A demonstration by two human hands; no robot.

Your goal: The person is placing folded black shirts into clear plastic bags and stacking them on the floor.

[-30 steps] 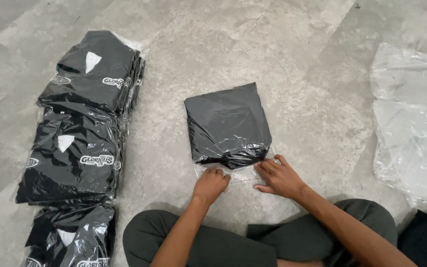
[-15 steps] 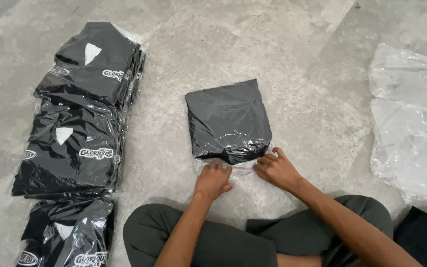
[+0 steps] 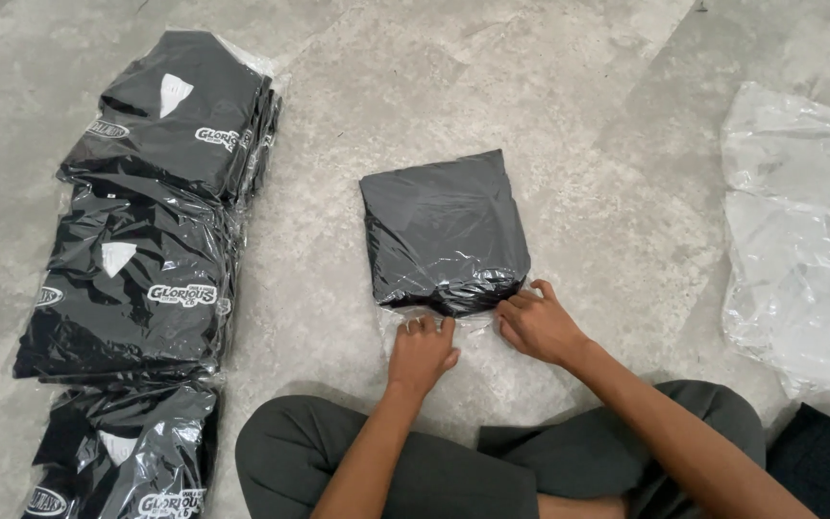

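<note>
A folded black garment in a clear plastic bag [image 3: 444, 231] lies on the grey stone floor in front of my crossed legs. My left hand [image 3: 422, 353] presses its fingers on the bag's open near flap. At the flap's right corner my right hand [image 3: 537, 325] pinches the clear plastic. Both hands touch the near edge of the bag.
Three stacks of bagged black garments [image 3: 146, 269] line the floor on the left. A heap of empty clear plastic bags [image 3: 799, 240] lies at the right. Dark cloth [image 3: 828, 466] shows at the bottom right corner. My legs in dark green trousers [image 3: 434, 461] fill the bottom.
Both hands have stayed at the bag's near flap, with the fingers shifting slightly on the plastic. The view has drifted a little.
</note>
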